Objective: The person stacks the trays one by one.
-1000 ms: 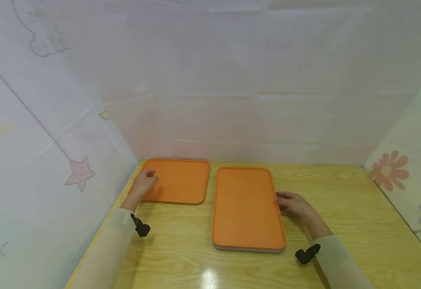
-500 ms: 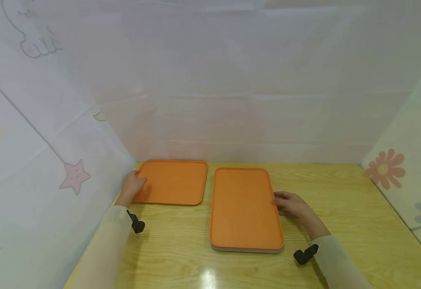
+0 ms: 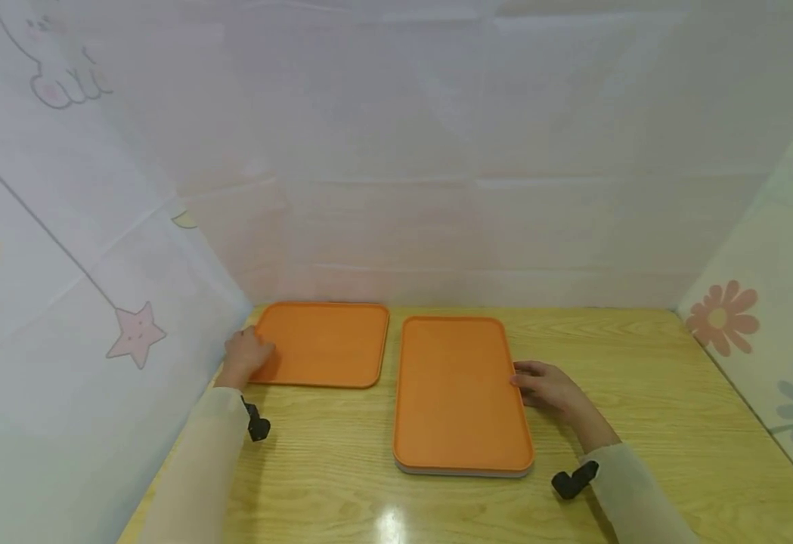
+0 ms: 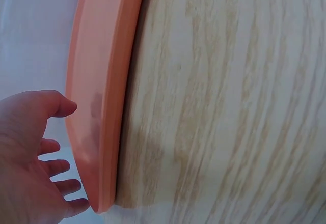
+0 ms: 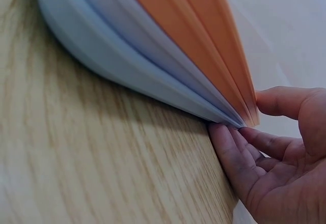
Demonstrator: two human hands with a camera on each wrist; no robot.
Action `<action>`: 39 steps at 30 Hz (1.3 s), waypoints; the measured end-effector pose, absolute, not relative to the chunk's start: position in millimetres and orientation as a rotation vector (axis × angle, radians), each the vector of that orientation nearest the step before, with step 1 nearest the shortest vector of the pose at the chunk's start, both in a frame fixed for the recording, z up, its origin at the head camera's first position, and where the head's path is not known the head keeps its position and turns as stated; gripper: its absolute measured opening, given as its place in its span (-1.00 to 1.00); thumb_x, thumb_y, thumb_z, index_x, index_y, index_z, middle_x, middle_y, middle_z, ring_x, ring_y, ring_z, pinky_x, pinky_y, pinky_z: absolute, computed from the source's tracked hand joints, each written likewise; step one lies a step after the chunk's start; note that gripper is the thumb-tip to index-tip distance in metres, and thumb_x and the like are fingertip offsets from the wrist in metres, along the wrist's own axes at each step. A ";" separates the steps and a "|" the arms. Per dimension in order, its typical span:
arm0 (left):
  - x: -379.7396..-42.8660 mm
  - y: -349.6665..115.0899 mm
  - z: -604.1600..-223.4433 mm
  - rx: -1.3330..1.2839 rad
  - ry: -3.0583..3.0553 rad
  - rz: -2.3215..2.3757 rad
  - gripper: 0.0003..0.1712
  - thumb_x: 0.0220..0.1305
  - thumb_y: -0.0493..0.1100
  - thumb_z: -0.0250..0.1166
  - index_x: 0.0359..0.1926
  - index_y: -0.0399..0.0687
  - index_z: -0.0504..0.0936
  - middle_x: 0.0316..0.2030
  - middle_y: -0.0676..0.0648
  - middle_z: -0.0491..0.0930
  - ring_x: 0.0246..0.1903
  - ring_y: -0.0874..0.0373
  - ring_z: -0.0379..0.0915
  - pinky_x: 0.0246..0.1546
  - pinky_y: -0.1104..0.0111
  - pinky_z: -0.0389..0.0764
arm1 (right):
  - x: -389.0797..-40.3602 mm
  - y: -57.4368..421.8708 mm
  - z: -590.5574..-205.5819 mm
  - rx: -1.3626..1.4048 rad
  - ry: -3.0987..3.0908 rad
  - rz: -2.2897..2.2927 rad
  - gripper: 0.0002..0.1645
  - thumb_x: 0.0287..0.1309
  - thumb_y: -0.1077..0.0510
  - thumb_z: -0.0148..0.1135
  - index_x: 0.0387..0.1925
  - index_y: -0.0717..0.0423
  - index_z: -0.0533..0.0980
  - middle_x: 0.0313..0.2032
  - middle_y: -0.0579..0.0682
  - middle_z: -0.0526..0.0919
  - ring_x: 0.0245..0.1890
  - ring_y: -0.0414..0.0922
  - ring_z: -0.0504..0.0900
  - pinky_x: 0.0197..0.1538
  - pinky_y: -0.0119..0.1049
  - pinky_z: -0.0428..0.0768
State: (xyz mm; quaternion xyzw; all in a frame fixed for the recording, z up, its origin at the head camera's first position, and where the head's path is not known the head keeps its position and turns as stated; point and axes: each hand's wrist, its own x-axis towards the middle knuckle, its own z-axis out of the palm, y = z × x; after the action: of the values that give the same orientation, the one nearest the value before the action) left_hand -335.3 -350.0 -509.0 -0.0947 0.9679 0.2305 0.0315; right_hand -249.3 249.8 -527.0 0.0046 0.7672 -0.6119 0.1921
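In the head view, an orange tray [image 3: 328, 344] lies crosswise on the table at the back left. My left hand [image 3: 245, 357] is at its left edge; in the left wrist view the thumb hovers by the tray's face and the fingers are spread along the rim, loosely bent. To the right, a stack of trays [image 3: 462, 393] lies lengthwise, with an orange one on top. Light grey-blue and lilac trays [image 5: 153, 61] show beneath the orange ones in the right wrist view. My right hand [image 3: 549, 387] holds the stack's right edge, thumb at the top rim and fingers at the lower rims.
The wood-grain table [image 3: 641, 393] extends around the trays. A pale back wall sheet [image 3: 478, 189] stands behind them. Printed side sheets, with a pink star [image 3: 136, 335] on the left and a red flower [image 3: 721, 319] on the right, enclose the table.
My left hand has moved left and down from over the orange tray to its left edge. My right hand stays at the stack. The head view has shifted slightly.
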 end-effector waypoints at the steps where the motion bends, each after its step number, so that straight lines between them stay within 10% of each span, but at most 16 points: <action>1: -334.7 -350.0 -509.5 -0.293 2.975 0.699 -0.13 0.36 -0.02 0.04 0.47 -0.54 0.03 0.36 -0.65 0.02 0.32 -0.64 -0.10 0.25 -0.39 0.17 | -249.1 249.6 -527.0 0.015 2.148 -1.725 -0.19 0.42 0.05 0.22 0.48 0.38 0.15 0.26 0.36 0.48 0.02 -0.02 0.67 0.02 -0.18 0.69; 16: -323.1 -348.5 -511.2 -0.346 3.016 0.494 -0.52 0.35 -0.25 -0.03 0.07 -0.68 0.30 0.00 -0.71 0.30 0.03 -0.59 0.24 -0.07 -0.27 0.47 | -249.1 251.2 -528.4 0.005 2.144 -1.736 -0.16 0.42 0.01 0.23 0.50 0.34 0.14 0.30 0.33 0.44 0.02 -0.04 0.66 0.06 -0.16 0.68; 25: -320.8 -367.3 -514.3 -0.291 3.018 0.578 -0.69 0.24 -0.35 -0.03 -0.65 -0.18 0.40 -0.62 -0.19 0.41 -0.59 -0.06 0.29 -0.56 0.17 0.42 | -247.3 253.8 -527.9 -0.006 2.140 -1.739 -0.15 0.41 -0.01 0.24 0.49 0.36 0.15 0.31 0.36 0.43 0.05 0.02 0.66 0.07 -0.12 0.68; 29: -317.5 -381.3 -505.6 -0.334 2.842 0.930 -0.79 0.24 -0.34 -0.09 -0.56 -0.18 0.27 -0.59 -0.12 0.23 -0.61 0.05 0.12 -0.60 0.27 0.29 | -247.8 253.4 -528.2 -0.013 2.130 -1.742 -0.13 0.41 -0.01 0.24 0.50 0.35 0.13 0.36 0.38 0.37 0.09 0.02 0.65 0.07 -0.13 0.68; 36: -289.9 -393.7 -475.3 -0.354 2.428 1.521 -0.39 0.48 -0.23 -0.03 0.39 -0.59 0.17 -0.02 -0.21 0.47 -0.29 0.24 0.49 -0.27 0.30 0.65 | -248.0 253.8 -529.0 -0.014 2.155 -1.725 -0.15 0.41 -0.01 0.24 0.49 0.35 0.15 0.36 0.37 0.38 0.09 0.00 0.65 0.05 -0.16 0.68; 39: -278.6 -394.7 -467.0 -0.328 2.305 1.631 -0.38 0.49 -0.23 0.01 0.39 -0.59 0.15 -0.07 -0.09 0.53 -0.25 0.24 0.55 -0.19 0.26 0.69 | -247.8 254.6 -528.8 -0.021 2.149 -1.727 -0.16 0.42 0.00 0.23 0.49 0.35 0.14 0.35 0.38 0.38 0.09 0.00 0.66 0.06 -0.15 0.68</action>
State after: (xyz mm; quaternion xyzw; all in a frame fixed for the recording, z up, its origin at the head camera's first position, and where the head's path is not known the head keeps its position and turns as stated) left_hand -278.6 -394.7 -467.0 -0.1139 0.8018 0.5674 0.1488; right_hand -247.8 254.6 -528.8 -0.0076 0.7651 -0.6148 0.1910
